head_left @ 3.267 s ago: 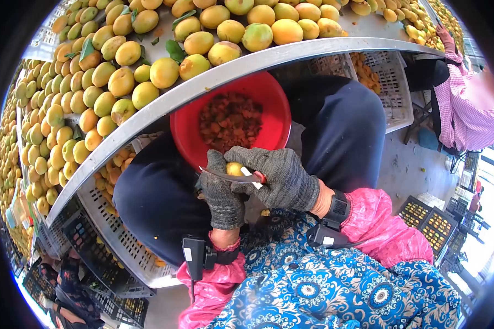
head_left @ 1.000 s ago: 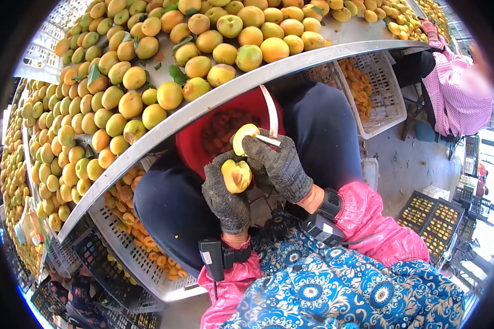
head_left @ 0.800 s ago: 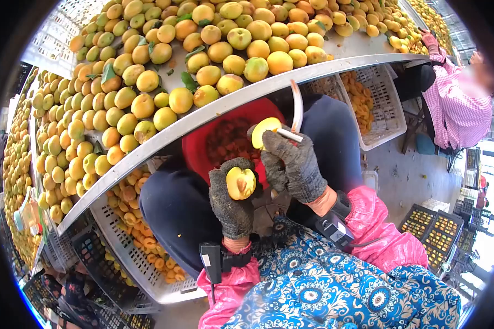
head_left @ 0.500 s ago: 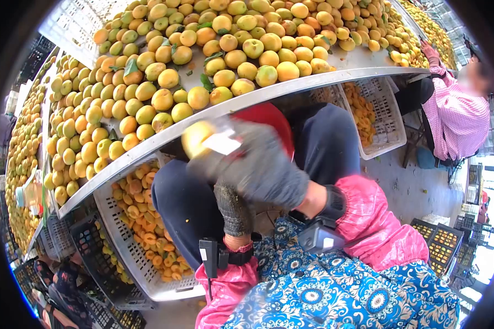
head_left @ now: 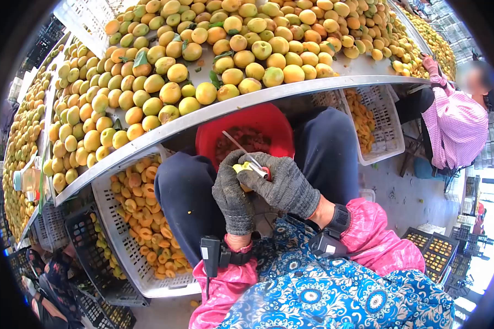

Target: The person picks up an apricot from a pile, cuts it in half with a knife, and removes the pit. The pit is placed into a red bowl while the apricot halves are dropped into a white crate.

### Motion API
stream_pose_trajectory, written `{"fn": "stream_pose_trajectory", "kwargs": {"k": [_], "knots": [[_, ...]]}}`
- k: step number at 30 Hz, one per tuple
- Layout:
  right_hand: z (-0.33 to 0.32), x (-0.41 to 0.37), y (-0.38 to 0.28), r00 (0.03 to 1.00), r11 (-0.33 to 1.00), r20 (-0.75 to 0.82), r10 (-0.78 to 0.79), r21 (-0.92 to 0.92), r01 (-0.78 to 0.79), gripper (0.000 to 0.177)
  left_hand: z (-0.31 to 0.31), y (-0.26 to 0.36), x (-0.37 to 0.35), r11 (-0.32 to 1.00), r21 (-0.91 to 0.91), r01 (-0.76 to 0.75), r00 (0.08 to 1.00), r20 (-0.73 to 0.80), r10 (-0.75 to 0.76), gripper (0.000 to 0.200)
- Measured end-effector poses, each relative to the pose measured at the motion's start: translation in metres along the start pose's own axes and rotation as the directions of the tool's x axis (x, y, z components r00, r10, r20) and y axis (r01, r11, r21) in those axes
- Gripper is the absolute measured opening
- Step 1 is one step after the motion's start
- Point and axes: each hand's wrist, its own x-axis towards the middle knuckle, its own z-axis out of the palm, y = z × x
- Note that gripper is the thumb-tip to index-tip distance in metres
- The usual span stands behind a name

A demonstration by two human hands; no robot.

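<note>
My left hand [head_left: 231,194], in a dark grey knitted glove, is closed around an apricot [head_left: 240,166] whose yellow-green skin shows only in part. My right hand [head_left: 286,187], gloved alike, grips a small knife [head_left: 236,141] with a thin pale blade and some red at its handle. Both hands meet between my knees, and the knife lies against or just over the fruit; the exact contact is hidden. Just beyond them a red bucket [head_left: 282,131] holds reddish-brown bits, probably stones.
A metal-rimmed table [head_left: 230,103] heaped with whole apricots curves ahead. On my left stands a white crate [head_left: 173,288] of halved apricots, beside a black crate [head_left: 129,296]. Another white crate [head_left: 387,151] is at right, near a co-worker [head_left: 455,126] in pink.
My right hand has come down from the table edge to my left hand, and the apricot is now between both hands. The red bucket is uncovered. The view has shifted slightly.
</note>
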Motion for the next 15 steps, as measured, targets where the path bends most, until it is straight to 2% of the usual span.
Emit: {"fn": "stream_pose_trajectory", "kwargs": {"k": [1,2,5,9,11,12,14,15], "knots": [[0.002,-0.001,0.004,0.998,0.998,-0.029,0.05,0.04,-0.049,0.032,-0.002,-0.001,0.0,0.999,-0.012,0.035,0.999,0.007,-0.035,0.035],[0.004,-0.003,0.01,0.999,0.998,-0.046,-0.014,0.058,0.016,0.033,-0.002,0.001,0.001,0.993,-0.067,0.098,0.995,0.022,-0.097,0.031],[0.007,-0.005,0.021,0.998,0.984,-0.065,-0.002,0.178,0.014,0.032,-0.002,-0.004,0.002,0.998,0.044,0.034,0.997,0.062,-0.037,0.03],[0.012,-0.009,0.03,0.992,0.956,-0.089,0.092,0.287,-0.063,0.029,0.001,-0.017,0.0,0.992,0.085,0.092,0.993,0.071,-0.098,0.035],[0.01,-0.007,0.034,0.988,0.945,-0.073,0.134,0.308,-0.105,0.028,0.004,-0.028,0.001,0.967,-0.092,0.237,0.97,0.07,-0.231,0.038],[0.01,-0.008,0.036,0.987,0.945,-0.075,0.142,0.307,-0.113,0.028,0.004,-0.029,0.0,0.965,-0.093,0.245,0.968,0.074,-0.239,0.038],[0.01,-0.008,0.038,0.984,0.939,-0.075,0.162,0.319,-0.13,0.028,0.003,-0.03,-0.001,0.974,0.154,0.168,0.978,0.102,-0.184,0.027],[0.01,-0.007,0.04,0.983,0.938,-0.074,0.169,0.32,-0.137,0.028,0.005,-0.03,-0.001,0.972,0.155,0.174,0.976,0.104,-0.191,0.027]]}}
